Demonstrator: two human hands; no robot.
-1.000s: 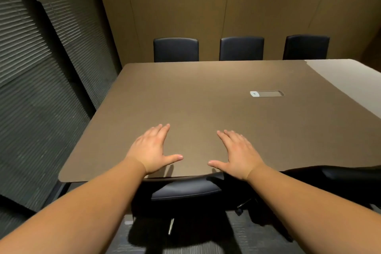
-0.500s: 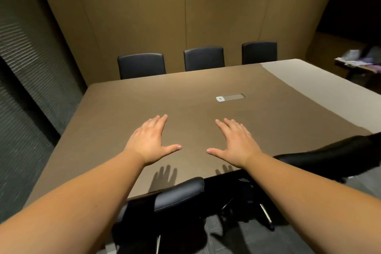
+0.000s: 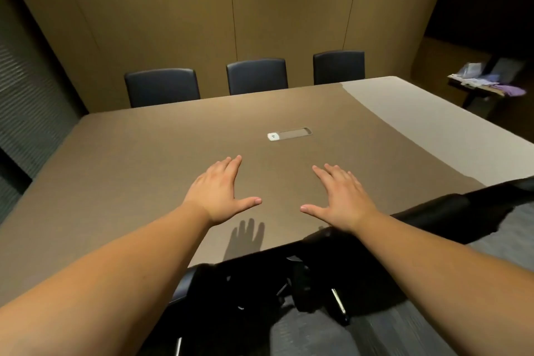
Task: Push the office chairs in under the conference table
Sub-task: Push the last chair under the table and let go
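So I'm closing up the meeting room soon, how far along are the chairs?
Done: the three far chairs sit tucked against the conference table. In hand: nothing; left hand and right hand hover open. Left: the near chair on the right looks unpushed.

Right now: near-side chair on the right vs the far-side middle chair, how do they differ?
The near right chair sits askew, its backrest running diagonally along the conference table edge; the far middle chair faces the table squarely. The near right chair's wheeled base shows on the carpet outside the table; the far middle chair shows only its backrest above the tabletop. Both are dark and padded. The left hand and right hand touch neither.
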